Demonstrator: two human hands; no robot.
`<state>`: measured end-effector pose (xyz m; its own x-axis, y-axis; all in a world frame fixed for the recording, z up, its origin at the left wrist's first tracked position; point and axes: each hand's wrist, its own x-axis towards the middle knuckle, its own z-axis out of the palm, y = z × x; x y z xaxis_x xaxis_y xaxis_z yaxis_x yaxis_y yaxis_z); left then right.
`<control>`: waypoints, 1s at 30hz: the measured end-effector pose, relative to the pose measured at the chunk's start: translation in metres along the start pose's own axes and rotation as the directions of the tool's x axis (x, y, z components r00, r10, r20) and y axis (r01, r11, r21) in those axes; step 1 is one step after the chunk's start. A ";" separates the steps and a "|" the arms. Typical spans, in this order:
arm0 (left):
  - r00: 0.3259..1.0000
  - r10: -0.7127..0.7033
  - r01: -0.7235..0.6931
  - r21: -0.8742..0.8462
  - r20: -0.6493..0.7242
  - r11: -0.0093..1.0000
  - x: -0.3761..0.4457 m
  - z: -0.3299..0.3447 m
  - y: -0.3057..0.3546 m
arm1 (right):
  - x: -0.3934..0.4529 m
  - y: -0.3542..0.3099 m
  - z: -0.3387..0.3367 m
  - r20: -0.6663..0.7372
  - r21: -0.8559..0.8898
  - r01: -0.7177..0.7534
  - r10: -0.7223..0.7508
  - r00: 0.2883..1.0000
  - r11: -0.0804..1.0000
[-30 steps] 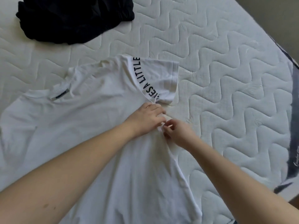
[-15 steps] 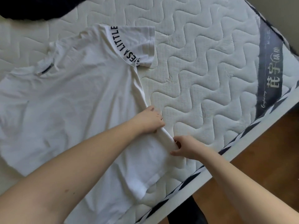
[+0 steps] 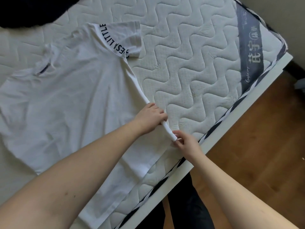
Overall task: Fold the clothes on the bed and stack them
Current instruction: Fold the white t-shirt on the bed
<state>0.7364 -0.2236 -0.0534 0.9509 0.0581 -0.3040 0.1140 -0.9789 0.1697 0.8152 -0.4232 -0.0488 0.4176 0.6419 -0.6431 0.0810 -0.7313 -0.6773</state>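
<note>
**Both hands on the right side edge of the white T-shirt**

White T-shirt point(image 3: 69, 103) lies spread flat on the bed, on the quilted mattress point(image 3: 189, 66), collar toward the far side, hem toward me and reaching the near edge of the mattress. Its right short sleeve point(image 3: 125, 35) lies flat, with a curved band of black lettering along the shoulder seam; "LITTLE" is readable, the rest is partly cut off. A small dark neck label point(image 3: 43, 70) shows at the collar.

My left hand point(image 3: 150, 118) sits on the shirt's right side edge about midway down the body, fingers curled over the fabric, grip closed on a raised fold of it. My right hand point(image 3: 186, 143) is just beside it, nearer the hem, thumb and fingertips pinching the same edge; a narrow grip, holding cloth. Between the two hands the edge is gathered into a thin rolled strip, lifted slightly off the mattress. From the left hand up to the sleeve the side edge runs in a straight taut line.

Dark garment point(image 3: 24, 10) lies bunched at the far left corner of the view, well apart from the T-shirt, partly out of frame.

Mattress side shows a grey label band point(image 3: 252, 52) with pale characters and a black-and-white striped piping. White bed frame point(image 3: 231, 129) runs along that edge; wooden floor point(image 3: 255, 154) beyond it. My dark trouser legs point(image 3: 184, 204) show below the frame.
</note>
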 end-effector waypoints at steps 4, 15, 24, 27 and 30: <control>0.999 -0.044 0.044 -0.036 -0.008 0.998 0.007 -0.004 0.004 | -0.001 -0.004 -0.002 -0.084 0.137 0.008 0.003 0.996 0.991; 0.942 -0.307 0.264 -0.264 -0.138 0.928 0.013 -0.004 0.031 | 0.008 0.014 -0.028 -0.099 0.135 0.007 0.007 0.995 0.991; 0.922 -0.376 0.386 -0.322 0.097 0.864 -0.028 0.039 0.071 | 0.021 0.021 -0.020 -0.066 -0.052 -0.052 0.048 0.997 0.997; 0.894 -0.412 0.445 -0.232 0.179 0.865 -0.029 0.044 0.081 | 0.025 0.019 -0.015 -0.075 -0.009 -0.082 0.081 0.994 0.997; 0.870 -0.447 0.474 -0.106 0.208 0.874 -0.024 0.044 0.091 | 0.027 0.018 -0.013 -0.156 -0.060 -0.095 0.085 0.984 0.994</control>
<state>0.7108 -0.3224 -0.0719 0.7168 0.4471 -0.5352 0.5810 -0.8073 0.1037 0.8396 -0.4214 -0.0739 0.5589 0.5339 -0.6345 0.0951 -0.8014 -0.5906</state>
